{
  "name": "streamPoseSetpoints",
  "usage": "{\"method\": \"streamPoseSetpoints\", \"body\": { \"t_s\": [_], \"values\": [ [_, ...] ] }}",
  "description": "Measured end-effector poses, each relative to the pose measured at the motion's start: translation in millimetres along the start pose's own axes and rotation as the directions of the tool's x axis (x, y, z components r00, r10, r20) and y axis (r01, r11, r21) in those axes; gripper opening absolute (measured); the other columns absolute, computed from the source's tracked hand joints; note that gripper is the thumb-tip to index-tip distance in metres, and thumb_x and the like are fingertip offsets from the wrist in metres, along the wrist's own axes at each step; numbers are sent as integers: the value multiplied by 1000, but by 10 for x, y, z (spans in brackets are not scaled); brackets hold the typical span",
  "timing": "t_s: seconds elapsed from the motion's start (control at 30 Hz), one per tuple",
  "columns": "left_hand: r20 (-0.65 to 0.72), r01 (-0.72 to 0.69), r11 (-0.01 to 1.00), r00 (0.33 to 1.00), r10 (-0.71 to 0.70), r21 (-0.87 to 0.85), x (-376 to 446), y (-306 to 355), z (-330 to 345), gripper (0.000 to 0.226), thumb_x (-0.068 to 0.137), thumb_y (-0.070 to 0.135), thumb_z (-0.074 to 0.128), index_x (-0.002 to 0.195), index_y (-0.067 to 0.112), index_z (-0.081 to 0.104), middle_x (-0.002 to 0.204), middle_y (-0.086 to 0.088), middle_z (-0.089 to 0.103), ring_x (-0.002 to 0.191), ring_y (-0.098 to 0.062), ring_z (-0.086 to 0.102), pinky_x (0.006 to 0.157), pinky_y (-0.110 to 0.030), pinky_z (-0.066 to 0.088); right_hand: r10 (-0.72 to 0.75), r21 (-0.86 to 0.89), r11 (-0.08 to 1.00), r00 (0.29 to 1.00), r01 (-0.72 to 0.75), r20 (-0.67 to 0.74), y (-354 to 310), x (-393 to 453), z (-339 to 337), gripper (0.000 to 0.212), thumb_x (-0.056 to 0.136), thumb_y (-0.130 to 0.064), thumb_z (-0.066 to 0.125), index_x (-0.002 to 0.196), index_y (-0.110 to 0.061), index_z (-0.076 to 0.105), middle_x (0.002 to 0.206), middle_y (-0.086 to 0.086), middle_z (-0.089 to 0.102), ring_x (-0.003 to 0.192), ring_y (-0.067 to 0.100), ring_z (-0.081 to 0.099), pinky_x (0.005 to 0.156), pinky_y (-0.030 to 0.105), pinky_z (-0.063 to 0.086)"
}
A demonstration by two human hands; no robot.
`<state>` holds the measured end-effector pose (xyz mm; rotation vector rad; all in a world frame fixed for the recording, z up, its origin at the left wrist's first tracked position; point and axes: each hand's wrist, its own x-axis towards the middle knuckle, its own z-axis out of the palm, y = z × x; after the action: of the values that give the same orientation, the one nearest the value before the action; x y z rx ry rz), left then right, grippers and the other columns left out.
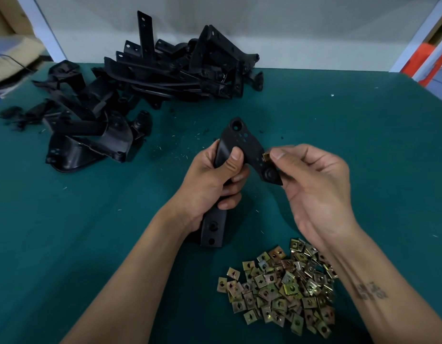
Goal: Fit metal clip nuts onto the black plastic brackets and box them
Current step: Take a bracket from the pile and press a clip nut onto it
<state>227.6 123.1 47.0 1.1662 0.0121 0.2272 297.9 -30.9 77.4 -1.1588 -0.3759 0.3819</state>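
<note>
My left hand (212, 180) grips a long black plastic bracket (242, 141) around its middle, above the green table. The bracket's drilled head points away from me and its lower end (212, 232) sticks out below my fist. My right hand (316, 184) pinches a brass-coloured clip nut (266, 156) between thumb and fingers, against the right edge of the bracket's head. How far the nut sits on the edge is hidden by my thumb.
A heap of loose clip nuts (279, 289) lies near me on the green table (91, 219), under my right forearm. A large pile of black brackets (145, 78) fills the far left and middle. Small plastic shavings (180, 155) are scattered between them.
</note>
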Motion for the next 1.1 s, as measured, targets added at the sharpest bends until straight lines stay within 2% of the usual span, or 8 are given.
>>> {"method": "streamPoseSetpoints", "body": {
  "t_s": [0.23, 0.43, 0.57, 0.7, 0.87, 1.0, 1.07, 1.1],
  "values": [
    [-6, 21, 1000, 1000, -21, 17, -3, 12, -10, 25, 100, 34, 56, 94, 13, 42, 69, -2, 36, 49, -10, 24, 37, -20, 29, 11, 21, 1000, 999, -12, 33, 17, -7, -10, 5, 82, -10, 78, 79, -10, 74, 83, 9, 73, 80, 19, 67, 75, 30, 56],
    [-6, 31, 1000, 1000, -30, 8, 13, 1, 3, 23, 102, 31, 54, 90, 14, 43, 68, 0, 36, 49, -10, 23, 37, -19, 28, -189, -244, 954, 981, 175, -35, 98, -33, 26, 14, 83, -2, 78, 80, -16, 74, 79, -4, 74, 74, 12, 65, 71, 23, 53],
    [4, 12, 1000, 1000, -12, -25, 0, -4, -21, 20, 103, 28, 52, 88, 16, 48, 68, -1, 37, 48, -8, 25, 37, -18, 28, 19, -4, 1000, 995, -18, 94, -30, -26, 15, 12, 85, -14, 66, 79, -5, 71, 84, 10, 71, 84, 21, 66, 79, 31, 54],
    [75, 26, 998, 997, -22, -51, -15, 11, -38, 18, 100, 33, 54, 89, 19, 57, 69, -1, 38, 47, -8, 27, 37, -18, 29, 157, 34, 985, 954, -171, 254, -171, 12, -74, 31, 92, -23, 55, 79, -2, 74, 116, 30, 66, 115, 37, 61, 95, 43, 51],
    [30, 23, 1000, 999, -23, -4, -32, 9, -45, 21, 102, 31, 53, 86, 18, 53, 69, 0, 38, 49, -9, 25, 37, -19, 29, 167, -15, 986, 956, -169, 240, -122, 1, -88, 24, 95, -17, 56, 94, 2, 71, 102, 18, 71, 101, 30, 64, 101, 54, 50],
    [-102, 16, 999, 995, -13, 28, -3, 20, -55, 26, 107, 27, 50, 84, 17, 44, 70, -1, 33, 51, -11, 22, 38, -21, 29, 234, -220, 959, 932, -176, 276, -198, 49, -172, 24, 99, -18, 58, 115, -6, 73, 118, 12, 74, 104, 32, 72, 92, 45, 59],
    [-98, 39, 999, 995, -36, 29, 7, 7, -51, 29, 107, 28, 51, 82, 17, 40, 70, 1, 34, 51, -11, 23, 38, -21, 30, 222, -497, 865, 937, -62, 269, -292, 73, -273, 13, 97, -12, 65, 105, -14, 75, 100, 7, 78, 81, 22, 73, 75, 34, 57],
    [-87, 57, 998, 995, -54, 33, 8, -2, -46, 30, 106, 30, 52, 82, 17, 40, 70, 1, 35, 51, -11, 25, 39, -21, 30, 248, -653, 757, 920, 11, 302, -343, 81, -344, 9, 94, -11, 69, 97, -17, 75, 89, 6, 77, 71, 17, 69, 69, 33, 54]
  ]
}}
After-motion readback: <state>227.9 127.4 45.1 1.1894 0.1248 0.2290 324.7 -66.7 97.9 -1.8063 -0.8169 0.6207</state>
